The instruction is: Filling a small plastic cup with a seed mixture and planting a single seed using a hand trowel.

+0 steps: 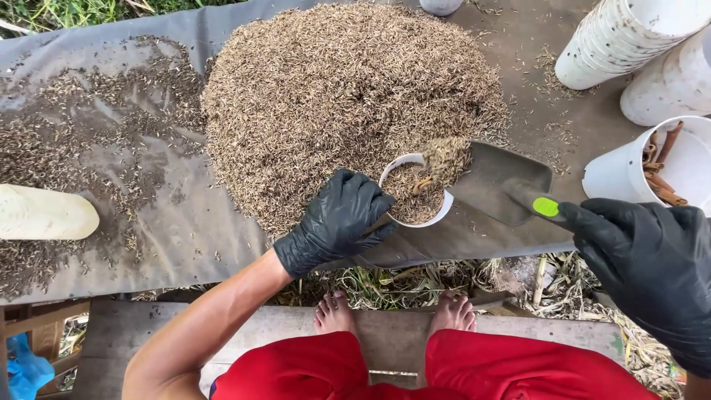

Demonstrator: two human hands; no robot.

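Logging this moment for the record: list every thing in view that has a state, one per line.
left hand: gloved, gripping small white cup
small white cup: upright, nearly full of husks
right hand: gloved, holding trowel
trowel: tilted, husks tipping into cup
husk pile: heaped on sheet
stacked cups: nested, lying sideways
white pot: holds brown sticks

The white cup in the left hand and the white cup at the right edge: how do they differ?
The held cup is gripped by the gloved left hand at the husk pile; the right-edge cup stands alone on the sheet. The held cup is nearly full of husk, with the trowel tipping more in; the right-edge cup holds only brown bark-like sticks. Both are white, open-topped and roughly upright.
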